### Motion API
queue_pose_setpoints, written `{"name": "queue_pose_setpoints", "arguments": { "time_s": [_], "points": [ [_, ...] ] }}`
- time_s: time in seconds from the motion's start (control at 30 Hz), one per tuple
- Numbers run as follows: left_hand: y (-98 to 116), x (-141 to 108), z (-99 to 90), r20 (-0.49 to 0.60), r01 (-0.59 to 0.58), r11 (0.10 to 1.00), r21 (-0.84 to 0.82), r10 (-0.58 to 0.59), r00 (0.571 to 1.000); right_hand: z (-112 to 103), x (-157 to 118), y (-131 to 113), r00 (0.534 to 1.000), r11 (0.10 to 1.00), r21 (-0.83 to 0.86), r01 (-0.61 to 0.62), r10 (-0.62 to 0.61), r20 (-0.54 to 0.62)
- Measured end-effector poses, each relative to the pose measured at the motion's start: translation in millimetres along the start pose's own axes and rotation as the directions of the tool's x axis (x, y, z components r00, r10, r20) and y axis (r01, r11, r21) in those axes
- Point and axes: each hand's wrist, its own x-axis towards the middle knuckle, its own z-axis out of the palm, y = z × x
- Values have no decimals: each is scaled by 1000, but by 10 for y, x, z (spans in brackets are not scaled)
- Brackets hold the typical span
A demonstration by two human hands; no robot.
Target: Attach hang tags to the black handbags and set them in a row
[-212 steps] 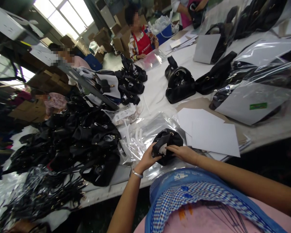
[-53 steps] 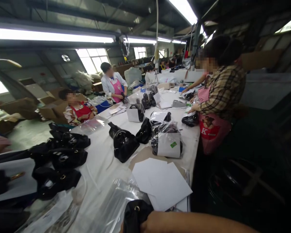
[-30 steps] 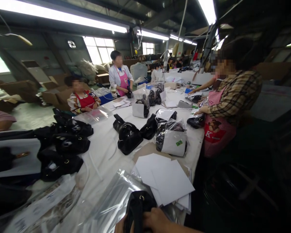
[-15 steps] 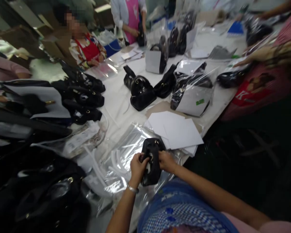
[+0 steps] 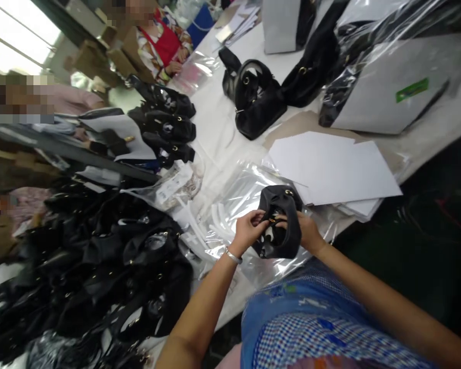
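Observation:
A small black bag (image 5: 292, 241) with gold rings is held between both hands above clear plastic sheets (image 5: 249, 179) at the table's near edge. My left hand (image 5: 249, 233) pinches the bag near its opening, fingers closed. On the bag's right side is my right hand (image 5: 307, 230), its fingers reaching through under the strap into the opening. White curved strips (image 5: 218, 220) lie left of the bag. Behind it, white card sheets (image 5: 330, 164) are stacked on brown card.
Several black bags (image 5: 259, 97) stand farther back, one wrapped in plastic with a grey-white board (image 5: 380, 87) at the right. A large heap of black bags (image 5: 111, 256) fills the left. Across the table is a person in a red apron (image 5: 165, 43).
The view has turned and moved closer, so the table shifts in the picture. The held bag is now tilted more open, and my right fingers show inside it.

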Motion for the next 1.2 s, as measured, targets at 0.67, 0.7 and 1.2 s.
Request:
{"name": "queue_pose_setpoints", "arguments": {
  "time_s": [0.67, 0.7, 1.2],
  "points": [
    [-295, -27, -44, 2, 149, 810, -566, -180, 984, 87, 106, -33, 959, 969, -225, 101, -34, 281],
    [-300, -34, -50, 2, 151, 805, -574, -183, 983, 91, 110, -31, 963, 973, -212, 90, -31, 269],
    [-123, -62, -146, 30, 55, 973, -222, -49, 998, 190, -62, -65, 987, 984, -111, -142, 150, 59]
  ]
}}
